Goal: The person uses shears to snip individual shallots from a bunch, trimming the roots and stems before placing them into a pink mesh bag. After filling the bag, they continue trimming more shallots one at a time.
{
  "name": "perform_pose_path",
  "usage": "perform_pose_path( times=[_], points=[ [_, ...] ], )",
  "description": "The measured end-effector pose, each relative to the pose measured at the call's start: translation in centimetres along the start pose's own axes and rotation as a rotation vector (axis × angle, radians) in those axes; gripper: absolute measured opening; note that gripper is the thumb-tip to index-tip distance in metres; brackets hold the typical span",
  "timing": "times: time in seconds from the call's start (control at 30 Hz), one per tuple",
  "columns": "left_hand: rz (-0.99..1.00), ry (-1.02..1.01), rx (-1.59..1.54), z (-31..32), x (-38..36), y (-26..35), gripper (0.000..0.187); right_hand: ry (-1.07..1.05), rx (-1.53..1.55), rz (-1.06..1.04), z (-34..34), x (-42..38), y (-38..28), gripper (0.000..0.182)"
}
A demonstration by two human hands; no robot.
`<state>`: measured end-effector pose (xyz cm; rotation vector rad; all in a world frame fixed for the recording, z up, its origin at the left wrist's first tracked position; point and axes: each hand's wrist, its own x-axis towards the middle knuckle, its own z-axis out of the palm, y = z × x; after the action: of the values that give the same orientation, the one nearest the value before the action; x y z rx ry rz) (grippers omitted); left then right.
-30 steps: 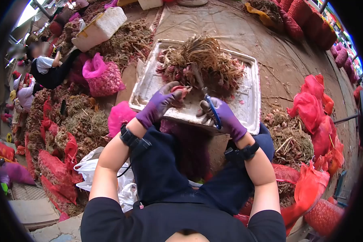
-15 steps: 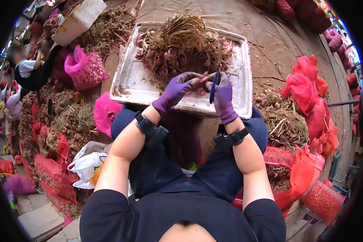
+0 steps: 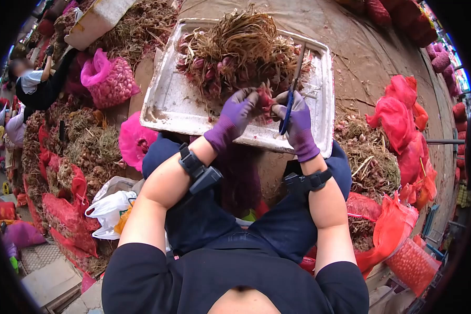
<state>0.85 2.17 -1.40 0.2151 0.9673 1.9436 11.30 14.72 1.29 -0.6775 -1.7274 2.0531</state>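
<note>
My left hand [image 3: 236, 111], in a purple glove, pinches a reddish shallot [image 3: 265, 98] over the front of a white foam tray [image 3: 167, 116]. Facing it, my right hand [image 3: 300, 120] wears a matching glove and grips blue-handled scissors [image 3: 286, 116], whose blades point up and away from me. The right fingertips are right at the shallot's side. Behind both hands lies a heaped bundle of shallots [image 3: 220, 68] with long dry stems. The tray rests across my lap.
Left of me are a pink net bag [image 3: 115, 83] of peeled-looking bulbs, another pink bag [image 3: 136, 140] and a white plastic bag [image 3: 112, 212]. Dried bundles [image 3: 369, 157] and red net sacks [image 3: 397, 118] lie to the right. A person [image 3: 34, 86] sits at the far left.
Both hands have shifted slightly right, and the shallot shows more fully between them. The scissors' blades now tilt more to the right. The tray has moved a little in view.
</note>
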Motion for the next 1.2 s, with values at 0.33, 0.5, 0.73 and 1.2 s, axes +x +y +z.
perform_pose_path(
  times=[0.33, 0.5, 0.73, 1.2],
  points=[
    [0.011, -0.269, -0.087, -0.6, 0.7, 1.0, 0.027, 0.013, 0.050, -0.003, -0.5, 0.4, -0.1, 0.019],
    [-0.023, -0.222, 0.080, -0.8, 0.6, 0.2, 0.038, -0.036, -0.007, -0.054, 0.1, 0.1, -0.7, 0.021],
    [-0.027, -0.238, 0.521, 0.6, -0.7, 1.4, 0.049, 0.001, -0.312, -0.091, -0.5, 0.6, 0.2, 0.020],
    [0.048, -0.174, 0.330, -1.3, 0.9, 1.2, 0.046, 0.127, -0.028, 0.055, -0.3, 0.7, -0.5, 0.011]
  ],
)
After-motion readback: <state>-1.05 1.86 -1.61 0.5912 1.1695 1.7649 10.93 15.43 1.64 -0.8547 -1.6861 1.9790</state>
